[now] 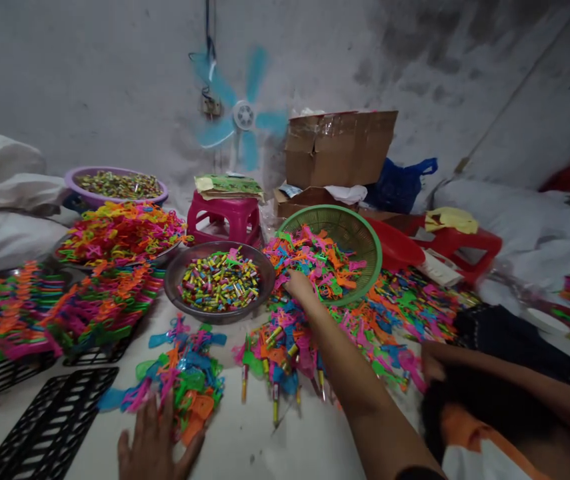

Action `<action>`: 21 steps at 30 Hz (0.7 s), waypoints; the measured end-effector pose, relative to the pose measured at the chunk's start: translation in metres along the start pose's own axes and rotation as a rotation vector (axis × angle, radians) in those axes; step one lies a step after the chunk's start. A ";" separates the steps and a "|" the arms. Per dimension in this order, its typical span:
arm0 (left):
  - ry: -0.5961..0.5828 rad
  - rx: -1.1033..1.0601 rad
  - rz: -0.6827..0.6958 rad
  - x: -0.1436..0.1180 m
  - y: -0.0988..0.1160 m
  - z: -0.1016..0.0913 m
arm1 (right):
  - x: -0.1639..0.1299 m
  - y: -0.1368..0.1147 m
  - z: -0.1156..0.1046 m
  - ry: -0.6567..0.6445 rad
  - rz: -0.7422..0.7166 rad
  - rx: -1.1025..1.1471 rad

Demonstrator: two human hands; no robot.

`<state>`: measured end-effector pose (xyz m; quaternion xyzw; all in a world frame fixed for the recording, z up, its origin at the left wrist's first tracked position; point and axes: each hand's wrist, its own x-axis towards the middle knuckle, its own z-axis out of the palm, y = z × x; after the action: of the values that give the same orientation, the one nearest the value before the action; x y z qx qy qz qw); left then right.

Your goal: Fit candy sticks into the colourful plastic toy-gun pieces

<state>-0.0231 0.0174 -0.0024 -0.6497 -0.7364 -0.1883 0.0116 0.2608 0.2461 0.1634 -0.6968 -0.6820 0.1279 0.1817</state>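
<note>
Our right hand (pixel 301 287) reaches forward to the rim of the tilted green basket (pixel 365 230), fingers curled down into the spill of small coloured plastic pieces (pixel 322 260) at its mouth; whether it has closed on any of them we cannot tell, since the fingertips are buried in the heap. Our left hand (pixel 157 437) lies low and near us, fingers spread and flat on the white counter (pixel 245 440), touching the near edge of a smaller pile of the same parts (pixel 185 373) and holding nothing. We judge these parts very light, thin and stiff, moulded with prongs and loops that snag on one another, so a handful will likely come away as a tangle; a single piece is best pinched at its flat middle body. They look smooth, and their thin arms could snap if pulled hard out of a knot. Between the two piles stands a dark metal bowl (pixel 172 280) full of small striped tubes (pixel 219 280), which should roll and slip easily. More parts lie over the counter to the right of the basket, some already fitted with tubes (pixel 275 373). Black grid trays (pixel 49 427) lie at the left, with filled rows (pixel 39 313) behind them. Another person's arm (pixel 505 377) rests at the lower right.
</note>
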 end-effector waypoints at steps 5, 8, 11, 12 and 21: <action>0.069 0.010 -0.027 0.007 0.002 0.005 | 0.048 0.007 0.035 0.037 0.115 -0.094; 0.071 0.023 -0.029 0.006 0.000 0.007 | 0.063 0.006 0.050 0.044 0.149 -0.083; 0.045 0.039 -0.040 0.006 -0.001 0.005 | 0.071 0.013 0.051 0.057 0.162 -0.027; 0.036 0.044 -0.043 0.006 -0.001 0.004 | 0.072 0.017 0.049 0.062 0.161 0.001; -0.006 0.056 -0.046 0.007 0.002 0.000 | 0.046 0.059 -0.014 0.189 0.107 0.446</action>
<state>-0.0222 0.0245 0.0000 -0.6324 -0.7563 -0.1659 0.0233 0.3214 0.2905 0.1538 -0.6836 -0.5788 0.2190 0.3870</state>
